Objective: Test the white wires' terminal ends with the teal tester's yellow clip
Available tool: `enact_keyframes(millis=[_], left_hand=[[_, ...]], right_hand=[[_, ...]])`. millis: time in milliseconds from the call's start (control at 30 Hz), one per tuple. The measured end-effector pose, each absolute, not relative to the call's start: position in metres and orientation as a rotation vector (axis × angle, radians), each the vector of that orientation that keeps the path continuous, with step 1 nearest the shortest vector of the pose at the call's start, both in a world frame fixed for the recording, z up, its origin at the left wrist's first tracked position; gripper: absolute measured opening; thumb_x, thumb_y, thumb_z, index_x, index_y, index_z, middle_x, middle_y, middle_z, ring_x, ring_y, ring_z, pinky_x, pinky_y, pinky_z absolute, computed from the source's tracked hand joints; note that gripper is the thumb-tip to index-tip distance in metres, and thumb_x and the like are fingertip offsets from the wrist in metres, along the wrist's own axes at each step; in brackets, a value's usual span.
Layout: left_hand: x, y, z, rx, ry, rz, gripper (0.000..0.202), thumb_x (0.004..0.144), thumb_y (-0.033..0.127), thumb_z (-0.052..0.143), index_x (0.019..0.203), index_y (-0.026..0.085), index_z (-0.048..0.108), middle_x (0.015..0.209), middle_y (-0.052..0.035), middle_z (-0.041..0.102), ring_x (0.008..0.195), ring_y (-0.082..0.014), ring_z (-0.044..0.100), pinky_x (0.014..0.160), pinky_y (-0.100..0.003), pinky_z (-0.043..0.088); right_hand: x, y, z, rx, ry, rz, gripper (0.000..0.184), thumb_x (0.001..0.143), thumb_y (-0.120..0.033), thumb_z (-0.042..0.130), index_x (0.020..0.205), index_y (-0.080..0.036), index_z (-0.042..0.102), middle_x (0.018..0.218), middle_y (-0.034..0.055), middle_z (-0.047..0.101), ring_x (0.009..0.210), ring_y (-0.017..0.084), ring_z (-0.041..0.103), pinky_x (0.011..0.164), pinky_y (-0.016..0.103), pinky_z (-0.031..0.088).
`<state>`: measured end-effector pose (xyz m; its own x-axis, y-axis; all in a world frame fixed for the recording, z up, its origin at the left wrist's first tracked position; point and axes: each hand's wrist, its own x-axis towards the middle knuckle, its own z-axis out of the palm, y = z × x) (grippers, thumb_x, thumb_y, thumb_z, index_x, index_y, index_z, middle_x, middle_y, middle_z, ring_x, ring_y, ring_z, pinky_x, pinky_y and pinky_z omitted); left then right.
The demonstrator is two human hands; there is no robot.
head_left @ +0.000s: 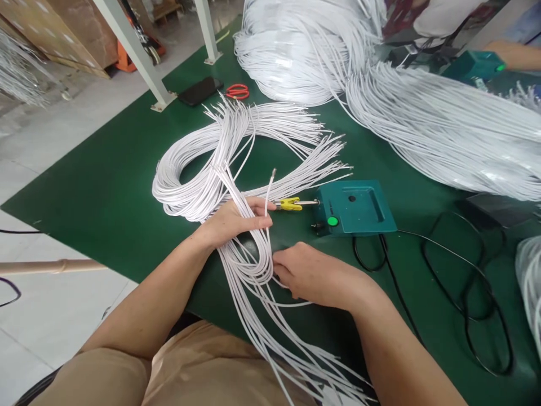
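My left hand [236,221] is closed around a thick bundle of white wires [198,169] that loops over the green table [105,186] and trails down across my lap. One single wire sticks up from that grip, its bare tip pointing toward the yellow clip [291,203] of a small teal box [357,207] with a green button. My right hand [310,274] rests lower on the same bundle, fingers curled and pinching wire strands near the table's front edge.
Large heaps of white wire [443,124] fill the back and right of the table. Red scissors [237,91] and a black phone [200,90] lie at the far edge. Black cables [465,282] coil at the right. Another person's arm [515,53] and a second teal box [473,66] are at top right.
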<state>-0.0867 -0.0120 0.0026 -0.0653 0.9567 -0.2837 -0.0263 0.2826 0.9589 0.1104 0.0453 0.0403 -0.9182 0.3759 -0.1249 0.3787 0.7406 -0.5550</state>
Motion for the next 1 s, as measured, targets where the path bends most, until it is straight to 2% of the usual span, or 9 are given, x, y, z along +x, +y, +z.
enact_keyframes(millis=[33,100,200,333,433,533,733,867,1000], left_hand=[[-0.085,-0.012,0.003,0.925,1.344,1.054,0.037,0.068,0.037,0.078,0.099,0.019,0.067,0.078,-0.001,0.066,0.071,-0.0142,0.062,0.072,-0.028,0.049],[-0.08,-0.013,0.003,0.895,1.302,1.067,0.032,0.067,0.033,0.08,0.089,0.018,0.063,0.075,0.0,0.066,0.069,-0.0133,0.063,0.07,-0.027,0.049],[-0.071,-0.014,0.003,0.885,1.231,1.052,0.033,0.064,0.029,0.081,0.078,0.017,0.053,0.072,0.0018,0.064,0.068,-0.0133,0.064,0.067,-0.027,0.05],[-0.06,-0.016,0.002,0.88,1.174,1.009,0.038,0.066,0.029,0.08,0.073,0.018,0.045,0.071,0.0031,0.061,0.07,-0.013,0.064,0.069,-0.027,0.051],[-0.057,-0.016,0.002,0.808,1.136,1.172,0.038,0.073,0.03,0.075,0.072,0.019,0.038,0.075,0.0025,0.06,0.075,-0.0115,0.064,0.075,-0.027,0.051],[-0.057,-0.015,0.001,0.757,1.105,1.277,0.044,0.074,0.03,0.074,0.069,0.019,0.032,0.073,0.0018,0.061,0.068,-0.0098,0.062,0.071,-0.026,0.05],[-0.059,-0.015,0.001,0.786,1.149,1.267,0.043,0.072,0.029,0.075,0.068,0.019,0.034,0.067,0.003,0.058,0.07,-0.012,0.065,0.066,-0.025,0.049],[-0.059,-0.016,0.002,0.873,1.194,1.24,0.037,0.075,0.027,0.073,0.071,0.018,0.038,0.07,0.0017,0.062,0.071,-0.0123,0.065,0.065,-0.025,0.049],[-0.059,-0.016,0.004,0.86,1.23,1.213,0.039,0.074,0.027,0.073,0.07,0.018,0.036,0.074,0.0018,0.06,0.071,-0.0118,0.065,0.065,-0.024,0.049]], right_hand=[[0.112,0.051,0.043,0.631,2.849,-1.056,0.026,0.082,-0.016,0.057,0.056,-0.02,0.058,0.045,-0.0033,0.053,0.036,0.01,0.046,0.046,0.026,0.037],[0.114,0.061,0.052,0.789,2.681,-1.356,0.024,0.091,-0.028,0.049,0.074,-0.02,0.064,0.05,-0.0035,0.057,0.04,0.011,0.051,0.047,0.024,0.04],[0.108,0.071,0.06,1.207,2.621,-1.758,0.022,0.091,-0.038,0.05,0.093,-0.021,0.063,0.063,-0.0031,0.062,0.047,0.01,0.056,0.05,0.023,0.043],[0.095,0.071,0.048,1.352,2.708,-1.937,0.019,0.084,-0.035,0.06,0.074,-0.02,0.059,0.067,-0.0029,0.058,0.053,0.009,0.05,0.053,0.023,0.041],[0.09,0.068,0.036,1.375,2.703,-1.963,0.021,0.082,-0.032,0.062,0.067,-0.019,0.058,0.066,-0.0022,0.057,0.061,0.011,0.052,0.061,0.025,0.042],[0.087,0.066,0.032,1.26,2.609,-2.099,0.024,0.08,-0.033,0.064,0.062,-0.019,0.057,0.062,-0.0024,0.057,0.062,0.011,0.053,0.063,0.026,0.044],[0.083,0.065,0.031,1.36,2.398,-2.374,0.022,0.073,-0.036,0.071,0.081,-0.017,0.064,0.067,-0.0016,0.062,0.057,0.011,0.055,0.053,0.024,0.044],[0.082,0.064,0.027,1.486,2.354,-2.43,0.024,0.066,-0.035,0.077,0.076,-0.017,0.064,0.065,-0.0014,0.063,0.053,0.01,0.054,0.048,0.024,0.042],[0.083,0.064,0.026,1.605,2.344,-2.419,0.019,0.07,-0.033,0.074,0.071,-0.017,0.065,0.062,-0.0017,0.062,0.047,0.008,0.048,0.048,0.024,0.04]])
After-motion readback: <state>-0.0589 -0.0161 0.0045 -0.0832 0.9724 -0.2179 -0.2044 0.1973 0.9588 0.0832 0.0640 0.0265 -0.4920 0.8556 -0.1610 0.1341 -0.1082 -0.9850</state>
